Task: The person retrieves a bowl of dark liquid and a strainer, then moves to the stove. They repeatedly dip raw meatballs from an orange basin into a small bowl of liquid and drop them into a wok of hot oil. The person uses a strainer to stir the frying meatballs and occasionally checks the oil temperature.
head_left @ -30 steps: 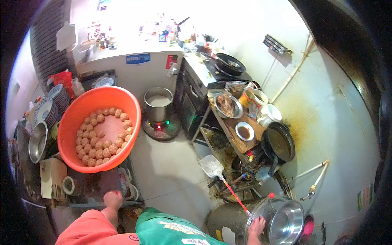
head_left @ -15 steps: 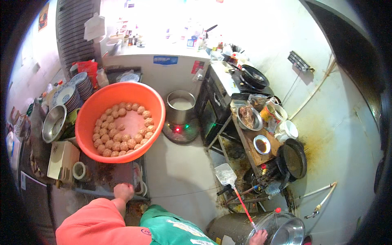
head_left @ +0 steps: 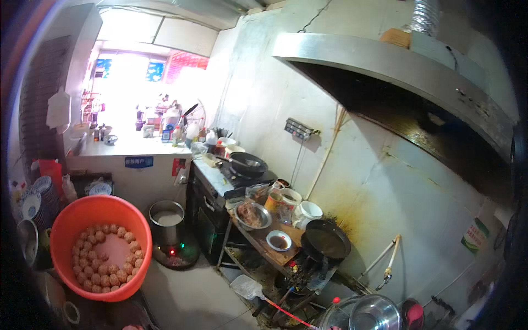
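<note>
At seven o'clock, on the lower edge, only a sliver of the left hand (head_left: 132,328) shows, so I cannot tell whether its fingers are spread or pressed together; the right hand is out of view, and its fingers cannot be told either. A long-handled scoop (head_left: 247,287) lies at six o'clock, its flat pale head over the floor (head_left: 184,294) side and its red handle (head_left: 287,312) slanting toward five o'clock until the lower edge cuts it off. At eight o'clock a large orange-red basin (head_left: 99,208) stands by the dark tabletop (head_left: 113,313), with raw meatballs (head_left: 104,268) packed along its sides and bottom, leaving a bare patch in the middle. Just beside it, toward the centre, a steel pot (head_left: 166,228) of whitish liquid sits on a dark round base (head_left: 175,257) with a red and a green light. Stacked plates (head_left: 39,203) stand beyond the basin at nine o'clock. Below the centre, toward six o'clock, a wooden tabletop (head_left: 258,237) carries a steel bowl of meat (head_left: 252,214) and a small white bowl of dark liquid (head_left: 279,241); a black wok (head_left: 325,242) is near them at five o'clock. Farther out at five, a shiny steel bowl (head_left: 375,314) is near a red knob (head_left: 336,300). A range hood (head_left: 385,58) spans two o'clock.
</note>
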### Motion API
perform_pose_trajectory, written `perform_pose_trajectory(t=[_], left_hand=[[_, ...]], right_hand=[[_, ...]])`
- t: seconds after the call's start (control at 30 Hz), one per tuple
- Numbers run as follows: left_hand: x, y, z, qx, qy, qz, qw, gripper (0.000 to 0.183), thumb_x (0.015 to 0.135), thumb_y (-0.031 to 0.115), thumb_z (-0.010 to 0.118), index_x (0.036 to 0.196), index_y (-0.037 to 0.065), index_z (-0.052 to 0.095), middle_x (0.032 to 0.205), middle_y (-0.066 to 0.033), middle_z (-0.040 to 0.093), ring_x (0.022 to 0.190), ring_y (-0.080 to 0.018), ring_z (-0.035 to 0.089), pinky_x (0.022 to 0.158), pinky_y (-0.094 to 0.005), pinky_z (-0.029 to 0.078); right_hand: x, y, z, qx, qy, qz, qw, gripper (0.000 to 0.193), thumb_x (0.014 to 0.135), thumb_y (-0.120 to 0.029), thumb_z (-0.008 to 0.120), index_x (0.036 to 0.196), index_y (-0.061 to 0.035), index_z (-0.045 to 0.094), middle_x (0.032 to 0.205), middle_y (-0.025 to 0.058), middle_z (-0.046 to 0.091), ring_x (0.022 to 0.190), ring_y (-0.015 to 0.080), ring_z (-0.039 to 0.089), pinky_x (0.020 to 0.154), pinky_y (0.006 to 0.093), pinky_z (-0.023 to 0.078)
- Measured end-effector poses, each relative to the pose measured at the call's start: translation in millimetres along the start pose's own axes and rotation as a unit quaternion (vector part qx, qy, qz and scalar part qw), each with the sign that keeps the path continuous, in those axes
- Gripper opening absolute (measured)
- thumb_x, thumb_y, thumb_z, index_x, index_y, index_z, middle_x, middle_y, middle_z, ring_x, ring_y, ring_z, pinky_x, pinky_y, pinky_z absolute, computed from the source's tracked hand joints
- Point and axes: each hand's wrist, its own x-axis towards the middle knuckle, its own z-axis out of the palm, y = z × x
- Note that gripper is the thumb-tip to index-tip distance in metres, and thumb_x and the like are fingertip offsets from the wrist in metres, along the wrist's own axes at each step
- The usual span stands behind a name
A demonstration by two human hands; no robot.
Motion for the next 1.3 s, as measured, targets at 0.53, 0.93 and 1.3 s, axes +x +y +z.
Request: perform_pose_trajectory(t=[0.53, 0.93, 1.3], left_hand=[[42.2, 186.0, -69.8, -0.04, 0.082, 0.236, 0.967, 0.044, 0.096, 0.034, 0.043, 0.089, -0.001, 0.069, 0.093, -0.0258, 0.069, 0.084, -0.0424, 0.067, 0.072, -0.0519, 0.054], [-0.9, 289.0, -57.0, -0.028, 0.061, 0.406, 0.911, 0.042, 0.095, 0.032, 0.044, 0.086, -0.001, 0.068, 0.089, -0.0253, 0.068, 0.081, -0.0421, 0.068, 0.069, -0.0517, 0.054], [-23.0, 285.4, -37.9, -0.013, 0.052, 0.418, 0.907, 0.04, 0.095, 0.03, 0.045, 0.083, -0.001, 0.067, 0.086, -0.0248, 0.068, 0.079, -0.0418, 0.068, 0.066, -0.0514, 0.054]], right_hand=[[-52.5, -58.7, 0.2, 0.178, 0.229, 0.072, 0.954, 0.025, 0.091, -0.026, 0.058, 0.109, -0.0123, 0.067, 0.133, 0.0204, 0.051, 0.123, 0.0444, 0.046, 0.099, 0.0568, 0.04], [-192.9, -124.8, 4.8, 0.364, -0.061, -0.076, 0.926, 0.015, 0.089, -0.016, 0.061, 0.103, -0.0133, 0.064, 0.105, 0.0136, 0.064, 0.099, 0.0313, 0.06, 0.088, 0.0488, 0.046], [-196.2, -117.3, 147.9, 0.464, -0.235, -0.147, 0.842, 0.015, 0.091, -0.016, 0.056, 0.102, -0.0074, 0.062, 0.098, 0.013, 0.064, 0.092, 0.0278, 0.061, 0.082, 0.0428, 0.047]])
